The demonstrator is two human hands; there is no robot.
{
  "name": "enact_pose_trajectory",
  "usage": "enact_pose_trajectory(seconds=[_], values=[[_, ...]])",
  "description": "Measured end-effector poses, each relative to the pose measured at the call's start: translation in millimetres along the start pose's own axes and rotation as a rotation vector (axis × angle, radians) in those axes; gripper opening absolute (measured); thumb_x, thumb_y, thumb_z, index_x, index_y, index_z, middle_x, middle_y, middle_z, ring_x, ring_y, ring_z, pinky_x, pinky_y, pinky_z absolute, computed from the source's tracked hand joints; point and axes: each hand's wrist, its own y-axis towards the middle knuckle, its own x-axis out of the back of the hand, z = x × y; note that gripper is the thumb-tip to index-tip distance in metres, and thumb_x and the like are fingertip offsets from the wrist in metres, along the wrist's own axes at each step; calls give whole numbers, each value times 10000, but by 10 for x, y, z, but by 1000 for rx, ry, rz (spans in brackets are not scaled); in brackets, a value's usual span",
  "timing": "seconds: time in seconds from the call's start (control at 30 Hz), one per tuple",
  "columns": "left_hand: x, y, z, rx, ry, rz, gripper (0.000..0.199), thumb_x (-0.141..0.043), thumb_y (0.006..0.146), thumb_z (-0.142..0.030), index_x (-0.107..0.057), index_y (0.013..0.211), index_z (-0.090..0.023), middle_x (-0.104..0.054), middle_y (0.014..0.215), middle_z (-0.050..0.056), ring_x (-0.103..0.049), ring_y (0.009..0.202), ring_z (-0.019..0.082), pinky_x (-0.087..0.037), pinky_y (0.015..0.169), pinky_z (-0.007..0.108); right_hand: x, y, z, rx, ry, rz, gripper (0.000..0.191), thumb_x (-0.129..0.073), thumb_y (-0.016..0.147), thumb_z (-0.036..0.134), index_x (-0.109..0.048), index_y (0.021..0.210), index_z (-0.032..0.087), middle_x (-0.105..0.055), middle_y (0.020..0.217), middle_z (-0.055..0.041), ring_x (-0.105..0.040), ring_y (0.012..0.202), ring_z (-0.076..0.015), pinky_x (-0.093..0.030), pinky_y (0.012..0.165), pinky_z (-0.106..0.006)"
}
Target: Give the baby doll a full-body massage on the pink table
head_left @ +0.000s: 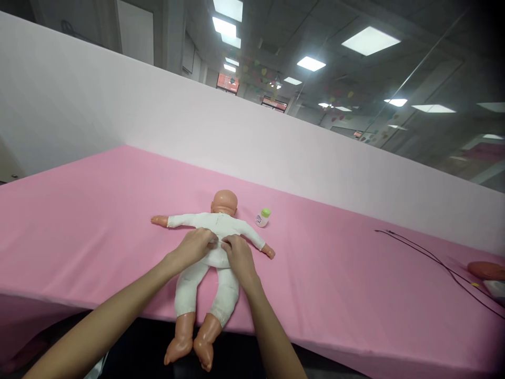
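Note:
A baby doll (219, 220) with a white cloth body lies on the pink-covered table, its arms spread wide. No face shows on its head, which points away from me, and its feet hang over the near edge. On the middle of its torso, my left hand (198, 245) has curled fingers pinching at the white cloth. Close beside it, my right hand (239, 253) is bent the same way on the cloth, thumb and fingers together. The fingertips are partly hidden. A small clear bottle (262, 218) with a green cap stands to the right of the doll's head.
The pink sheet (323, 273) covers the table. A white partition (252, 142) runs along the back, with glass above it. Thin black cables (428, 255) stretch across the right side, near a brown rounded object (486, 270) and a white item (495, 288).

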Motion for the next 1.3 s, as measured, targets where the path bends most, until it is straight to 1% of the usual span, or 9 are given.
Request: enact_pose_trajectory(seconds=[0.13, 0.43, 0.57, 0.7, 0.87, 0.97, 1.07, 1.2, 1.3], values=[[46, -205, -103, -2, 11, -36, 177, -589, 884, -225, -739, 789, -229, -689, 824, 82, -609, 763, 246, -425, 689, 317, 60, -214, 76, 55, -75, 72, 186, -631, 933, 148, -719, 1093, 182, -704, 1091, -77, -634, 1048, -241, -451, 856, -313], [-176, -108, -272, 25, 342, 4, 308, -480, 890, -28, -699, 729, -173, -685, 758, 108, -634, 754, 254, -452, 687, 356, -368, -177, 113, 14, -391, 15, 323, -439, 953, 8, -703, 883, 181, -709, 915, -86, -641, 911, -249, -436, 742, -343], [-274, -381, -262, 20, 346, -57, 263, -504, 923, -24, -736, 931, -146, -736, 925, 114, -684, 909, 281, -545, 778, 394, -363, -257, 38, 42, -279, -46, 269, -481, 1011, 124, -703, 879, 200, -695, 904, -71, -634, 907, -255, -469, 753, -348], [-405, -785, -191, -79, 168, -266, 397, -501, 956, -44, -671, 1278, -202, -643, 1389, 102, -573, 1318, 264, -482, 1107, 455, -316, -400, -20, 142, -19, -124, 229, -480, 1036, 197, -708, 1047, 205, -687, 1009, -77, -625, 985, -252, -515, 880, -377], [-422, -940, -143, -44, 46, -310, 329, -493, 992, -118, -721, 1201, -230, -629, 1433, 58, -545, 1369, 256, -476, 1131, 461, -346, -572, -38, 209, 187, -165, 279, -499, 1007, 209, -679, 1221, 207, -657, 1215, -114, -587, 1173, -269, -486, 1059, -451], [-339, -852, -138, 6, -30, -346, 243, -530, 1002, -213, -750, 1099, -249, -700, 1322, 41, -632, 1247, 260, -531, 1037, 439, -356, -608, -143, 108, 274, -235, 275, -529, 1003, 304, -683, 1210, 208, -654, 1254, -123, -575, 1219, -285, -449, 1110, -489], [-216, -654, -104, 94, -87, -401, 273, -498, 1031, -347, -746, 1065, -238, -744, 1203, 58, -670, 1147, 275, -519, 1009, 445, -305, -514, -341, -146, 434, -291, 444, -579, 972, 489, -635, 1287, 183, -639, 1322, -157, -566, 1262, -321, -425, 1128, -532], [-89, -159, 42, 262, -151, -399, 642, -490, 1008, -546, -469, 1497, -132, -549, 1499, 172, -515, 1374, 353, -409, 1123, 492, -200, -167, -557, -310, 976, -15, 596, -477, 974, 662, -623, 1295, 182, -676, 1321, -154, -634, 1234, -278, -493, 1081, -446], [-57, 290, 178, 371, -200, -298, 885, -423, 991, -654, -229, 1605, -47, -445, 1561, 253, -449, 1434, 383, -383, 1133, 480, -168, 142, -577, -337, 1277, 119, 634, -406, 996, 683, -638, 1232, 143, -729, 1218, -161, -698, 1131, -235, -542, 1003, -362]])
